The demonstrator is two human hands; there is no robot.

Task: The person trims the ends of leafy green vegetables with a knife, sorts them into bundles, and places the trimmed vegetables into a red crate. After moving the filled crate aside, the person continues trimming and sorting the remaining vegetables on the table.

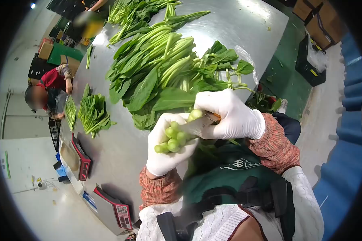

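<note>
Both my hands wear white gloves and are close together over the table's near edge. Wrapped round several cut green stems (173, 138) is my left hand (167, 146), with the pale round ends showing. My right hand (229, 114) is closed round a small knife (197, 127), whose blade lies against the stem ends; a bit of orange shows at its handle. One stem end (195, 115) sits between the two hands. Just beyond them, a large pile of leafy greens (161, 68) covers part of the metal table (245, 28).
Two red scales (81, 160) (118, 213) stand at the lower left. A co-worker in red (52, 80) handles greens at the left, near a small leafy bunch (93, 112). Another person's arm (96, 5) shows at the top. A black crate (311, 64) stands at the right.
</note>
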